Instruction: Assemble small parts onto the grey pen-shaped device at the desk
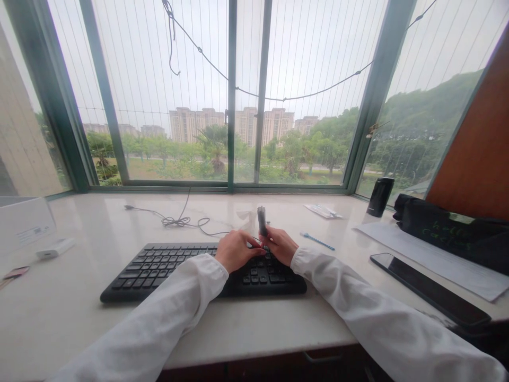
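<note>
White sleeves (159, 313), left hand (237, 251) and right hand (280, 245) curled shut on a dark cylinder (261, 220) over a black keyboard (167, 271), pale counter (99, 318).

A small dark grey stick (261, 220) stands nearly upright, held between the left hand (237, 251) and the right hand (280, 245), with its lower end hidden by the fingers. Both hands are over a black keyboard (159, 270), the stick at about 2 o'clock from the keyboard's centre, above the keyboard's far edge.

An office desk (79, 307) — keyboard (159, 276), phone (429, 289), wide window (302, 95)
</note>
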A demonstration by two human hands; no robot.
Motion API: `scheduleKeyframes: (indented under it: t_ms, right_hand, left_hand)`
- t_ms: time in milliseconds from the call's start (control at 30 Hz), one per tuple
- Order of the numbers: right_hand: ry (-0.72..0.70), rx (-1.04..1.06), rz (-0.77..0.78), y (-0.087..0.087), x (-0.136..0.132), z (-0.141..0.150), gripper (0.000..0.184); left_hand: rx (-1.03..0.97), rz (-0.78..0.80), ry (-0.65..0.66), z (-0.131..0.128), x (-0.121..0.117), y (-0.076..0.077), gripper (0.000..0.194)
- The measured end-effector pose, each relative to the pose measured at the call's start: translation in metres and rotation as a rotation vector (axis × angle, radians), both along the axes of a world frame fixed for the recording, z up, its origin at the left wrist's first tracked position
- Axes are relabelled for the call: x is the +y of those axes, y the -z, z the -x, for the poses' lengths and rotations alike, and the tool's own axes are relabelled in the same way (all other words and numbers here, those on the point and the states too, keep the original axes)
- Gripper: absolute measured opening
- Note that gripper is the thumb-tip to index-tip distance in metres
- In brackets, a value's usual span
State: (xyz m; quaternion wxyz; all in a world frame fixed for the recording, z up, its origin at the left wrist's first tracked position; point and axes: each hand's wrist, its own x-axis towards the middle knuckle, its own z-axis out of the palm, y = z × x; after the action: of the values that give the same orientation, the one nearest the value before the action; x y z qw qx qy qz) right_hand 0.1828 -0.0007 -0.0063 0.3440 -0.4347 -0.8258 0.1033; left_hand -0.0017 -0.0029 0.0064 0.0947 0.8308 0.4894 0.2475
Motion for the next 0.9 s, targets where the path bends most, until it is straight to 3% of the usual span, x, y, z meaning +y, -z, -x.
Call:
scheduleKeyframes:
  t_ms: [433,900]
  right_hand:
    - [0.036,0.032,0.084,-0.004,-0.001,0.005,0.01]
    - [0.14,0.019,0.05,0.0,-0.002,0.013,0.012]
  left_hand:
    - [-0.01,0.012,-0.045,0.0,0.001,0.004,0.042]
    - [0.012,0.005,-0.059,-0.001,-0.003,0.002,0.036]
